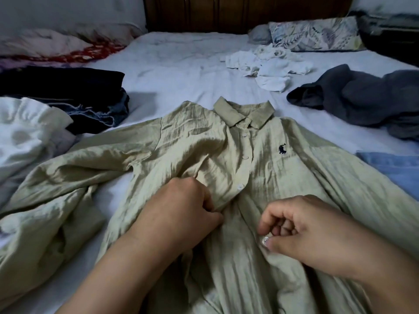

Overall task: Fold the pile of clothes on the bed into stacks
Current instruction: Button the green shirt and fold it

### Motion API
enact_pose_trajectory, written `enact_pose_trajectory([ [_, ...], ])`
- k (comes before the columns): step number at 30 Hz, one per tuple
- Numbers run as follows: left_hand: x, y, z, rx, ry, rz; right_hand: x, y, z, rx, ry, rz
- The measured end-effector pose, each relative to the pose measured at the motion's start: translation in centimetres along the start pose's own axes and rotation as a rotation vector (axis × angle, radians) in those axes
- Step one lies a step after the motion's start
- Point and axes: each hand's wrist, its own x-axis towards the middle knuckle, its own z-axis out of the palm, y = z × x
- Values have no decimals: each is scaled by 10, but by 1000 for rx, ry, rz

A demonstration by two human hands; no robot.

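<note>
**A:** Going from the left, what do you see, and how much is done?

**B:** At the far left of the bed (181,64) I see a white garment (25,134), crumpled, not folded. Just behind it lies a dark folded stack (68,87) with a denim piece (102,114) under its near edge. I judge that stack to be the finished part.

**A:** And in the middle?

**B:** A pale green shirt (204,150) lies face up, collar away from me, its upper buttons fastened. Its left sleeve trails out, rumpled. My left hand (181,211) is curled and pinches the cloth just left of the button strip. My right hand (313,234) is also curled, thumb and fingertips pinching the cloth on the other side of the strip. The two are near each other but apart. I take it I am closing or straightening the front; no fold is made yet.

**A:** What is left on the right?

**B:** Farther back, loose white pieces (267,66) lie in a heap. To their right is a grey garment (353,98), bunched. At the right edge, a blue cloth (394,168) lies flat; I cannot tell whether it is folded. So most of the task remains.
</note>
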Motion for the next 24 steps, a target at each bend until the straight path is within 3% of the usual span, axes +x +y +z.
enact_pose_trajectory([
  [5, -7, -1, -11, -81, -64, 39, 1, -1, 3, -102, 64, -78],
  [9, -10, 2, -14, -202, -69, 0, 3, -15, 6, 229, 319, -193],
  [13, -9, 2, -11, -317, -105, -19, 5, -25, 21, 340, 308, -160],
  [16, -11, 4, -16, -354, -150, 20, 6, -25, 26, 288, 279, -99],
  [20, -15, 7, -15, -397, -31, 51, 5, -27, 29, 151, 215, -60],
  [24, -25, 12, 1, -336, 26, 74, 6, -22, 28, 288, 229, 17],
])
